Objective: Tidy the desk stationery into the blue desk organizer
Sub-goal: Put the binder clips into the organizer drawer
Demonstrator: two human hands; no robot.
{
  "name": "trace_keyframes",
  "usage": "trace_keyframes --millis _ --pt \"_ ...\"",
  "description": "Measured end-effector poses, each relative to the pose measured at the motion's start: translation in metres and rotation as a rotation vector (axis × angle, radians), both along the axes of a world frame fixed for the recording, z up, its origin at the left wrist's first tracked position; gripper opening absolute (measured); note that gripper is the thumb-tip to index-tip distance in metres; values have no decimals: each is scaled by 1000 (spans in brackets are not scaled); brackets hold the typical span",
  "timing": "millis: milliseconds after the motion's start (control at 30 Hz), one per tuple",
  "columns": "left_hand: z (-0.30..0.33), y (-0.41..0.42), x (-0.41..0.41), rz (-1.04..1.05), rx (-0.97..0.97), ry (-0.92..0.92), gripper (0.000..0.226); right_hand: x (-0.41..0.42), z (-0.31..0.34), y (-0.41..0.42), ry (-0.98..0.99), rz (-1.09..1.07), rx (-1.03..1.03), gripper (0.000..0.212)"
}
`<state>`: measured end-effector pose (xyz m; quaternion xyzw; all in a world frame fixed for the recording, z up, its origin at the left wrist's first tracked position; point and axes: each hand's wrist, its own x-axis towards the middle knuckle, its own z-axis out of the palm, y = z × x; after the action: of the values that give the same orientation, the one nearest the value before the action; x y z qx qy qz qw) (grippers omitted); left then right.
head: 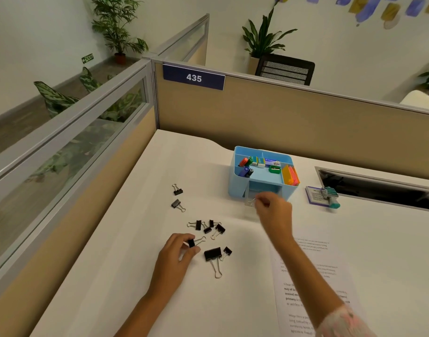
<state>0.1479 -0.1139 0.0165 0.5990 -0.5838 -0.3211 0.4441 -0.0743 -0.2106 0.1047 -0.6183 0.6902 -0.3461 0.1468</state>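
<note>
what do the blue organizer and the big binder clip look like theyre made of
Blue organizer: most likely moulded plastic, with an even pale blue colour, smooth matte walls and rounded corners.
Big binder clip: looks like metal, its black body probably painted or coated sheet steel with a slight sheen, and thin silvery wire handles that glint. The coating cannot be confirmed from this view.

Printed sheet (pixel 313 283) on desk (pixel 126 276); chair (pixel 285 69) behind partition (pixel 281 113).

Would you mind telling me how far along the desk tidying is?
Partly done: the blue organizer already holds erasers, a sharpener and sticky notes. In hand: the right hand holds a clip at its drawer; the left hand pinches another binder clip. Left: loose clips.
</note>
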Motion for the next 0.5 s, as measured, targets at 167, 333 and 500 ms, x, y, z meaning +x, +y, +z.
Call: trace_keyframes --millis 167,333,500 --pt "7 7 -22 -103 -126 -154 25 37 -22 64 -533 165 423 25" --pt "11 5 -31 -109 -221 -255 30 47 -35 84 -718 260 473 15" --pt "0 -6 -27 -166 -87 -349 60 30 -23 62 -582 136 367 13"
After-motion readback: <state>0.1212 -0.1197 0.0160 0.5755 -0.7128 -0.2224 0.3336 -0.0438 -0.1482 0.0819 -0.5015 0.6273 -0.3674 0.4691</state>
